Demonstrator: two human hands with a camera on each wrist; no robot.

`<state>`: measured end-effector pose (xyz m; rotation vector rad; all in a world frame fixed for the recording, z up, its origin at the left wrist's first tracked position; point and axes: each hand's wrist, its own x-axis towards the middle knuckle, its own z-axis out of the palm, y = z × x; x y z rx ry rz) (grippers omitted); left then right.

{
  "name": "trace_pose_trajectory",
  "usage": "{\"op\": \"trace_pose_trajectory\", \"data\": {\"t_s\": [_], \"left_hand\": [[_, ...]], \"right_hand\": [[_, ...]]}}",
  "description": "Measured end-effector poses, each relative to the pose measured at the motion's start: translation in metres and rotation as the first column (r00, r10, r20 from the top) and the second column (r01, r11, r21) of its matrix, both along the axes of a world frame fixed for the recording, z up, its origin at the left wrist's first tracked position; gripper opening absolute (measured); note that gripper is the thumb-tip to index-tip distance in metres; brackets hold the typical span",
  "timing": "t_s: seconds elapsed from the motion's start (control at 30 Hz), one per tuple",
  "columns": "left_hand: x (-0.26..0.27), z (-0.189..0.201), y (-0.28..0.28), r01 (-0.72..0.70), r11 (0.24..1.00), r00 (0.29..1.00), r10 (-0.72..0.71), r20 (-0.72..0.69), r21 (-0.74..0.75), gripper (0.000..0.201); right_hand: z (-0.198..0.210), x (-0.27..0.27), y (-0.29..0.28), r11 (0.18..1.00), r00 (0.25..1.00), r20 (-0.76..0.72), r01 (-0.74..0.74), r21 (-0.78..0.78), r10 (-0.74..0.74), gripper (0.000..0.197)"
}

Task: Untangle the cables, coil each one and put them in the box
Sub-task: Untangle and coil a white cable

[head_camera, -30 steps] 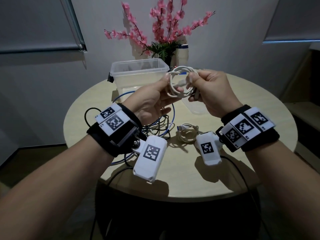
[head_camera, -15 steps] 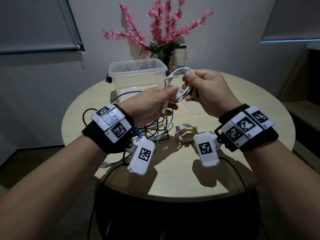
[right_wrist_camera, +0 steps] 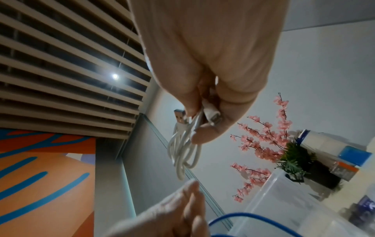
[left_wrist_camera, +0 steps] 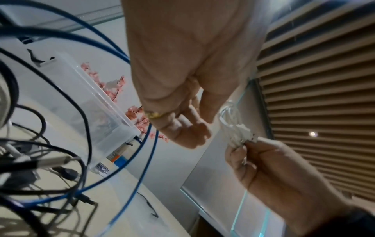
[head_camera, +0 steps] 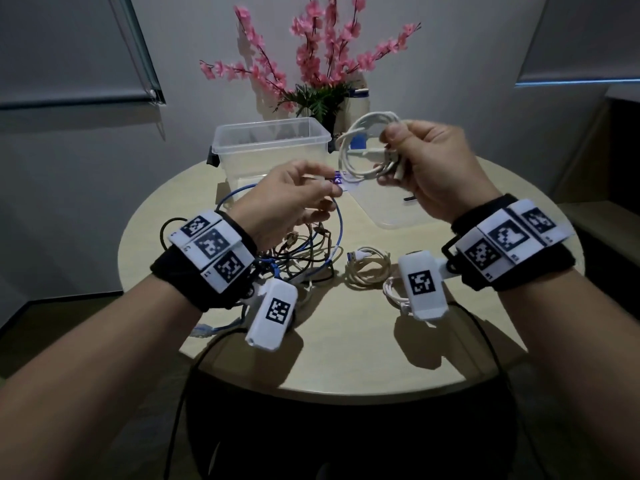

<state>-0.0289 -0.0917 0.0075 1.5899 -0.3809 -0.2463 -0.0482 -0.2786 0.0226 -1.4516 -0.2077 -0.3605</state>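
Note:
My right hand (head_camera: 388, 155) grips a coiled white cable (head_camera: 372, 116) in the air, just right of the clear plastic box (head_camera: 270, 128). The right wrist view shows the thumb and fingers pinching the coil (right_wrist_camera: 182, 154) by its two plugs. My left hand (head_camera: 325, 188) hovers lower and to the left with loosely curled fingers, holding nothing. Below it a tangle of black, brown and blue cables (head_camera: 304, 247) lies on the round table (head_camera: 346, 358). A coiled beige cable (head_camera: 367, 268) and another white coil (head_camera: 394, 292) rest on the table near the middle.
The box's clear lid (head_camera: 391, 209) lies flat to the right of the box. A vase of pink flowers (head_camera: 322, 64) and a white bottle (head_camera: 358, 105) stand behind the box. One blue cable end (head_camera: 207, 329) hangs over the table's near left edge.
My left hand has let go of the white coil and dropped down to the left. My right hand has lifted the coil up and to the right.

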Motion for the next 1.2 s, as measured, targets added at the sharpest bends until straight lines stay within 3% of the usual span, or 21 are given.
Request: {"op": "trace_pose_trajectory", "data": {"t_s": [0.17,0.3,0.53,0.7,0.8,0.9,1.1,1.2], "left_hand": [[0.0,0.014,-0.009,-0.022,0.999,0.998,0.024,0.058,-0.025,0.029],[-0.001,0.012,-0.015,-0.023,0.995,0.997,0.029,0.065,-0.095,0.012],[-0.002,0.009,-0.019,-0.026,0.951,0.998,0.007,-0.061,-0.309,0.017],[-0.003,0.009,-0.017,0.055,0.994,0.998,-0.057,-0.015,-0.092,0.026],[-0.007,0.009,-0.016,0.168,0.985,0.986,-0.167,-0.024,0.035,0.017],[-0.007,0.01,-0.014,0.204,0.978,0.978,-0.203,-0.043,0.03,0.007],[-0.004,0.008,-0.01,0.203,0.979,0.974,-0.198,-0.111,0.033,0.01],[-0.003,0.007,-0.009,0.193,0.977,0.975,-0.18,-0.129,0.092,0.041]], "right_hand": [[-0.011,-0.002,0.008,0.995,1.0,-0.014,0.013,-0.096,-0.014,0.018],[-0.013,-0.003,0.011,0.992,1.0,-0.014,0.006,-0.127,-0.008,0.019],[-0.012,-0.001,0.012,0.995,0.995,-0.04,-0.097,-0.022,0.096,0.017],[-0.013,-0.002,0.012,0.994,0.994,-0.046,-0.102,0.041,0.104,0.017],[-0.014,-0.002,0.013,0.995,0.994,-0.048,-0.092,0.034,0.093,0.018],[-0.015,-0.003,0.013,0.998,0.997,-0.049,-0.064,-0.006,0.064,0.018],[-0.014,-0.005,0.016,0.987,0.997,-0.066,-0.042,-0.154,0.032,0.019],[-0.015,-0.007,0.02,0.977,0.997,-0.073,-0.04,-0.209,0.025,0.021]]}}
